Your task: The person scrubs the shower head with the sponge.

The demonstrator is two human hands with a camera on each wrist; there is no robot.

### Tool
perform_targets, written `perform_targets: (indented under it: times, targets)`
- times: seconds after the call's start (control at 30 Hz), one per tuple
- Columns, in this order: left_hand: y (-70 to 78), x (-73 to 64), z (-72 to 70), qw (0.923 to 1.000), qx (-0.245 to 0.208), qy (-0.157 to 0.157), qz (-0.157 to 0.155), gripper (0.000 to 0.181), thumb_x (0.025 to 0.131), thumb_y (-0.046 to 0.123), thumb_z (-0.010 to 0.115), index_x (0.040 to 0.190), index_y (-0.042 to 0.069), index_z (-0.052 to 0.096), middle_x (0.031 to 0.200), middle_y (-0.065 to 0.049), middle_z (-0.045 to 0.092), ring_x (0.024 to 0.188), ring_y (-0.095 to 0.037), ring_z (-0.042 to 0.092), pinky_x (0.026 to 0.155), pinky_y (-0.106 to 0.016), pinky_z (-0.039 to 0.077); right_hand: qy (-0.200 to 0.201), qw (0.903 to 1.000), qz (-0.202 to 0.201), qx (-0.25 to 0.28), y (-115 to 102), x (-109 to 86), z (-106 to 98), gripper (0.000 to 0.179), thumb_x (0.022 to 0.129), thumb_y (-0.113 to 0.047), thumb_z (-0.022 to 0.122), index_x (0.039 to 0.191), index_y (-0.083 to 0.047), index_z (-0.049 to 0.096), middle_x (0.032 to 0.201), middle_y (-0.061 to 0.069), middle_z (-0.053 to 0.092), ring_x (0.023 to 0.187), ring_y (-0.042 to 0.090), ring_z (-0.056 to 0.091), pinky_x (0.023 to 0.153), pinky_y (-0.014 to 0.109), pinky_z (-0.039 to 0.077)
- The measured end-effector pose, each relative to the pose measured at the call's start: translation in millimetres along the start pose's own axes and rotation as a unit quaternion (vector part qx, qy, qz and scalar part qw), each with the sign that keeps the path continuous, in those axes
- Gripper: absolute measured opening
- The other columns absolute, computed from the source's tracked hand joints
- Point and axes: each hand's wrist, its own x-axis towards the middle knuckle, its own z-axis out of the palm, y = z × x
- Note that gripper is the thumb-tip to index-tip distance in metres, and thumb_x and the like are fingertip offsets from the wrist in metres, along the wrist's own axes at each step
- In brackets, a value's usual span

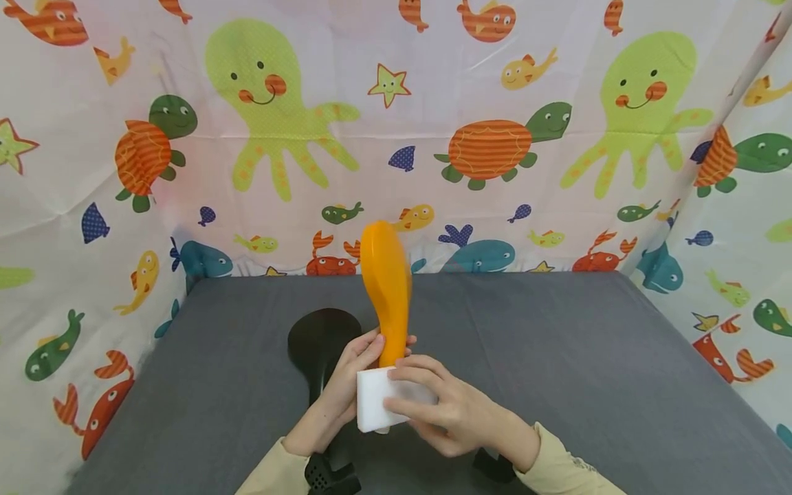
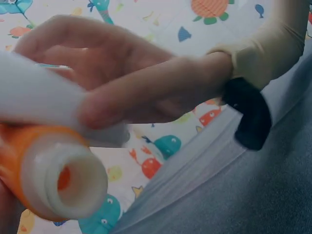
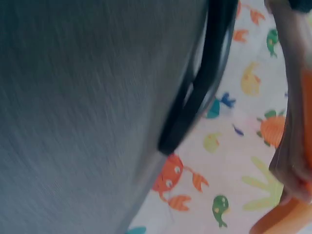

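An orange bottle stands tilted slightly, its broad rounded end up and its narrow part down. Its white open mouth faces the camera in the left wrist view. My left hand grips the narrow part, thumb along its side. Between the thumb and fingers of my right hand is a white sponge, held up against the lower bottle. It hides much of the bottle's lower end in the head view. At the right wrist view's edge, left-hand fingers curl round the orange body.
Just left of my left hand, a black round-headed thing with a long handle lies on the grey table cloth. A curtain printed with sea animals surrounds the table at the back and sides. Black straps sit at the wrists.
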Motion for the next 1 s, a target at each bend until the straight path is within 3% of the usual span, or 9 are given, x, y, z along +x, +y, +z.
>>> perform_targets:
  times: [0.1,0.2,0.3,0.4,0.53,0.63,0.73,0.83,1.0]
  targets:
    - [-1.8,0.0,0.3,0.9999,0.011,-0.007,0.003,0.028,0.102,0.012,0.035,0.12,0.01,0.055,0.108,-0.001,0.058,0.092,-0.012,0.056,0.084,-0.025,0.047,0.052,0.9976,0.029,-0.035,13,6.7,-4,0.033,0.091,-0.013,0.051,0.123,-0.002,0.053,0.126,0.03,0.039,0.115,0.042,0.038,0.1,0.044,0.036]
    - [-5.0,0.5,1.8,0.9996,0.023,-0.017,-0.004,0.03,0.102,0.007,0.032,0.123,0.005,0.052,0.111,-0.003,0.056,0.095,-0.014,0.054,0.089,-0.027,0.045,0.111,0.9863,0.112,-0.048,24,13.4,-8,0.036,0.094,-0.018,0.052,0.128,-0.005,0.051,0.129,0.03,0.036,0.115,0.041,0.038,0.097,0.041,0.039]
    - [-6.9,1.2,3.5,0.9992,0.03,-0.022,-0.016,0.032,0.102,0.005,0.029,0.127,-0.001,0.046,0.113,-0.005,0.055,0.098,-0.016,0.054,0.093,-0.029,0.043,0.139,0.9758,0.165,-0.035,26,16.3,-9,0.039,0.095,-0.022,0.053,0.131,-0.007,0.048,0.131,0.029,0.034,0.115,0.037,0.039,0.093,0.038,0.042]
    - [-6.1,0.5,2.5,0.9994,0.032,-0.011,-0.008,0.03,0.102,0.007,0.031,0.125,0.002,0.05,0.11,-0.003,0.056,0.095,-0.014,0.054,0.089,-0.027,0.044,0.128,0.9816,0.14,-0.026,19,13.8,-5,0.037,0.095,-0.019,0.053,0.128,-0.004,0.05,0.13,0.03,0.036,0.115,0.039,0.039,0.096,0.04,0.039]
    - [-0.8,-0.5,-0.4,0.9997,0.019,0.018,0.005,0.03,0.102,0.014,0.033,0.125,0.003,0.05,0.108,-0.002,0.059,0.093,-0.012,0.056,0.083,-0.025,0.048,0.047,0.9979,0.037,-0.026,0,5.6,2,0.032,0.093,-0.012,0.05,0.122,-0.001,0.054,0.127,0.03,0.041,0.116,0.043,0.038,0.1,0.042,0.036]
    - [2.2,0.6,-1.5,0.9993,-0.006,0.035,0.01,0.033,0.103,0.011,0.028,0.127,-0.001,0.047,0.11,-0.006,0.06,0.095,-0.015,0.057,0.085,-0.026,0.048,-0.02,0.9991,-0.031,-0.019,-8,0.2,4,0.03,0.091,-0.01,0.049,0.12,-0.003,0.055,0.127,0.028,0.043,0.116,0.041,0.041,0.099,0.042,0.038]
    - [2.0,1.3,-2.1,0.9991,-0.024,0.029,0.021,0.035,0.102,0.007,0.026,0.127,0.001,0.049,0.113,-0.008,0.06,0.099,-0.016,0.056,0.089,-0.028,0.047,-0.04,0.9964,-0.069,-0.03,-5,-0.7,3,0.03,0.089,-0.011,0.049,0.118,-0.005,0.056,0.126,0.026,0.045,0.115,0.039,0.042,0.098,0.042,0.039]
    - [-0.5,0.5,-1.1,0.9992,-0.016,0.025,0.026,0.029,0.101,0.011,0.035,0.12,0.005,0.057,0.108,-0.004,0.062,0.093,-0.013,0.058,0.084,-0.026,0.049,0.001,0.9974,-0.047,-0.054,3,4.0,2,0.03,0.091,-0.012,0.049,0.119,-0.003,0.056,0.124,0.029,0.044,0.115,0.041,0.042,0.099,0.043,0.038]
    - [-6.0,0.4,1.8,0.999,0.015,0.04,0.011,0.026,0.1,0.007,0.038,0.113,0.01,0.06,0.103,0.0,0.058,0.089,-0.011,0.055,0.084,-0.023,0.046,0.088,0.9891,0.086,-0.08,18,14.7,-3,0.034,0.095,-0.018,0.051,0.125,-0.004,0.052,0.128,0.03,0.038,0.117,0.042,0.038,0.101,0.039,0.037]
